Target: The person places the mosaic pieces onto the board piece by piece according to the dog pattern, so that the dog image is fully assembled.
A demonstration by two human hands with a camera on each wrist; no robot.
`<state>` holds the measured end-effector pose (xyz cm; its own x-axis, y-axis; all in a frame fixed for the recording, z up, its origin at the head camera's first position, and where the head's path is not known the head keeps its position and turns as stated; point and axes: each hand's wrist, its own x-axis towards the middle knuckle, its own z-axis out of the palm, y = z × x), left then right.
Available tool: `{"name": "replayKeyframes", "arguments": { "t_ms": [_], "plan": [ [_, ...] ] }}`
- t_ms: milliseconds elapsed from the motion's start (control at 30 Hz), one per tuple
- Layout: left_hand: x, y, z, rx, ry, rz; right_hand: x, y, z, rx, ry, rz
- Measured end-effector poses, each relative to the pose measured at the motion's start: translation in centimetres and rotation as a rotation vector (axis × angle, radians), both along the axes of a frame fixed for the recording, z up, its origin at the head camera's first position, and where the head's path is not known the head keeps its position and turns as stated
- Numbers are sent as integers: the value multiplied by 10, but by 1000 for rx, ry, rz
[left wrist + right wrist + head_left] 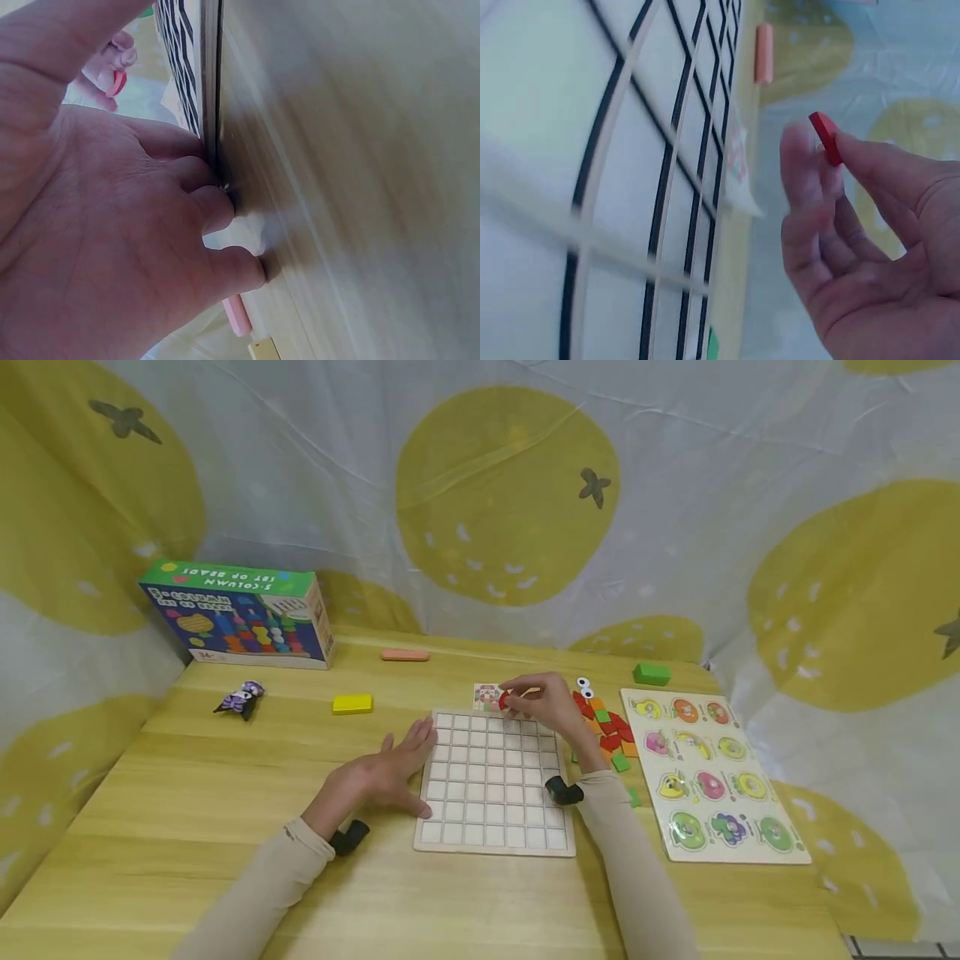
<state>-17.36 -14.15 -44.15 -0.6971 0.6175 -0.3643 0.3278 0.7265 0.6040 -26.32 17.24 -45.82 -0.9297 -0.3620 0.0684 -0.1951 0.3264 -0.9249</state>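
A white square board (486,781) with a grid of cells lies on the table in front of me. My left hand (386,775) rests along its left edge, thumb spread from the fingers; in the left wrist view the fingertips touch the table beside the board's side. Over the board's far edge, my right hand (551,703) pinches a small red tile (825,139) between thumb and fingers. Just behind that edge is a small printed card (486,695), partly covered by the right hand. Loose red, orange and green tiles (619,727) lie scattered right of the board, partly behind the right wrist.
A fruit puzzle board (705,760) lies at the right, with a green block (652,674) behind it. Farther left are a yellow block (352,704), a pink stick (405,655), a small purple-and-black figure (242,700) and a bead-set box (240,614). Googly eyes (585,687) lie behind the tiles.
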Motion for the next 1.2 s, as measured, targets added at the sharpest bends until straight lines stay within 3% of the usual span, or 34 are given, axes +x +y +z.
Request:
{"name": "replayKeyframes", "arguments": {
  "t_ms": [600,900,1200],
  "plan": [
    [-1,1,-2,-20,-11,8,-2,-51,-15,164,13,3],
    [0,2,-2,-21,-9,7,-5,-62,-19,269,101,36],
    [0,-2,-2,-20,-9,15,-7,-68,-18,271,122,60]
  ]
}}
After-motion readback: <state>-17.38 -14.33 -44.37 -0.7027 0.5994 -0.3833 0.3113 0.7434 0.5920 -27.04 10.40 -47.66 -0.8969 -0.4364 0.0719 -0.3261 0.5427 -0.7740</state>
